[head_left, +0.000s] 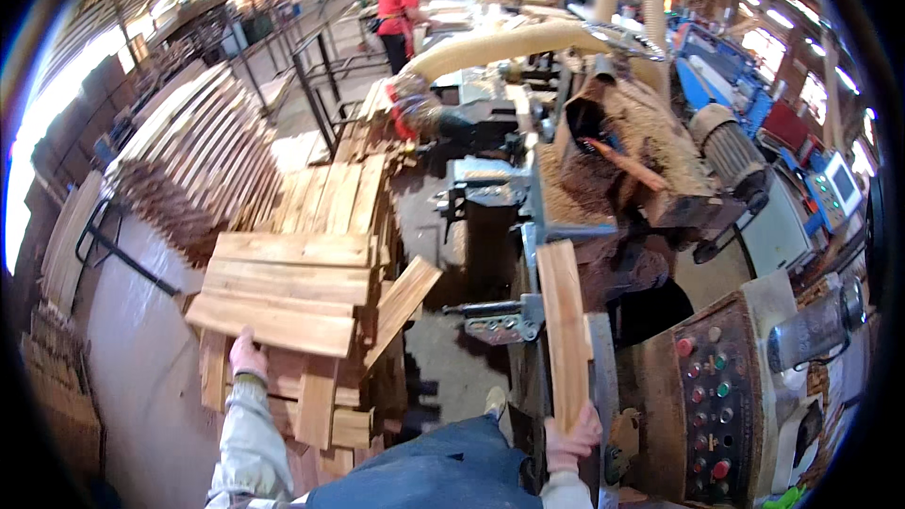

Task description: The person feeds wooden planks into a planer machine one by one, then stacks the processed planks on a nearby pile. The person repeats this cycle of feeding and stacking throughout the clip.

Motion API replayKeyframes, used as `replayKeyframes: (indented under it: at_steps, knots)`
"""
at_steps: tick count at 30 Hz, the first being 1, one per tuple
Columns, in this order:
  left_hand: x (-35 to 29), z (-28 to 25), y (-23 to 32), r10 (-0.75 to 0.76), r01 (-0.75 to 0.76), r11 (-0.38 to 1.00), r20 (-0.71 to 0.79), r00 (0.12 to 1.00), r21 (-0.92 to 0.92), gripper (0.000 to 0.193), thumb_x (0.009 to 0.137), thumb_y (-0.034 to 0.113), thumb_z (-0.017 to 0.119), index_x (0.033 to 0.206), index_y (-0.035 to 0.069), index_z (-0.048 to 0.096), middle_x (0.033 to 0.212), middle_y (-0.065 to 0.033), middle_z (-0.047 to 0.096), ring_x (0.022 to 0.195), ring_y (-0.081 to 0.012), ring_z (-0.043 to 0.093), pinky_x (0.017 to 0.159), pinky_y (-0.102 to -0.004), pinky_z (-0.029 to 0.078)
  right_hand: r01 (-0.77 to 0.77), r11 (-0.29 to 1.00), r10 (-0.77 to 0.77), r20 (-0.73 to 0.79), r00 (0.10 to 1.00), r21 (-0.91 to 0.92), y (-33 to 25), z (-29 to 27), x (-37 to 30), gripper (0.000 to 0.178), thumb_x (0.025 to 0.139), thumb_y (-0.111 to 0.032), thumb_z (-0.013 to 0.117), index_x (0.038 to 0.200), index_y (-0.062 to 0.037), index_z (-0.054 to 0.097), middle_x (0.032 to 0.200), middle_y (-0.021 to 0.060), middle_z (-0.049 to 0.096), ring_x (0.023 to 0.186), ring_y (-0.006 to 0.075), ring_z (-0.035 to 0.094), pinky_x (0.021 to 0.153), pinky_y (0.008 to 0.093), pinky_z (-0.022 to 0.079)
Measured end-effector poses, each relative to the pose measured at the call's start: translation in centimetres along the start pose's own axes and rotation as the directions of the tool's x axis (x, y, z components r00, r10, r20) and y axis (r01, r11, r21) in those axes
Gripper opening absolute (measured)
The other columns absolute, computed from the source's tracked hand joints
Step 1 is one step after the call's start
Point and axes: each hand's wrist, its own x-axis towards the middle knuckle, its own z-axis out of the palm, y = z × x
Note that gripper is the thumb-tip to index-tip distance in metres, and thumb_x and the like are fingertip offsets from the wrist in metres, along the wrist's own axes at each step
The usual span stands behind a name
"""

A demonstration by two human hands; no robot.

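My left hand (pixel 247 355), in a pale pink glove, is closed on the near edge of a wooden board (pixel 273 319). That board lies slightly askew on top of a stack of boards (pixel 287 275) to my left; the fingertips are partly hidden. My right hand (pixel 573 435), also gloved, grips the near end of another board (pixel 563 325). This one points away from me along the narrow metal bed of a woodworking machine (pixel 537 217), its far end close to a bracket. A loose board (pixel 403 311) sticks out aslant from the stack's right side.
A control panel (pixel 712 405) with coloured buttons stands at the right. Beyond it are a motor (pixel 728 146) and sawdust heaps (pixel 650 123). A fat hose (pixel 509 49) arches over the machine. More stacked timber (pixel 203 146) stands at left. A person in red (pixel 398 5) works farther back.
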Motion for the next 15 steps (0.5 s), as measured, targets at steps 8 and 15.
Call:
replayKeyframes:
  at_steps: [8,15]
  knots:
    - [2.3,3.3,6.5,-0.548,0.402,-0.039,0.356,0.757,-0.915,0.035,0.104,0.031,0.073,0.133,0.010,0.070,0.122,-0.0087,0.076,0.110,-0.0312,0.073,0.094,-0.0544,0.062,-0.021,0.995,0.042,0.210,0.977,-0.098,9.0,-9.0,-14.7,0.033,0.098,-0.041,0.073,0.119,-0.0150,0.069,0.105,0.0069,0.077,0.084,0.0236,0.074,0.072,0.0432,0.059]
    - [0.0,1.3,12.3,-0.597,0.413,-0.103,0.388,0.702,-0.905,0.034,0.096,0.029,0.086,0.122,0.011,0.074,0.116,-0.0064,0.077,0.108,-0.0260,0.072,0.094,-0.0438,0.063,0.321,0.887,-0.288,0.145,0.946,-0.333,11.1,-0.6,-4.3,0.065,0.101,-0.059,0.062,0.146,-0.0118,0.062,0.123,0.0093,0.073,0.107,0.0280,0.070,0.090,0.0439,0.058]
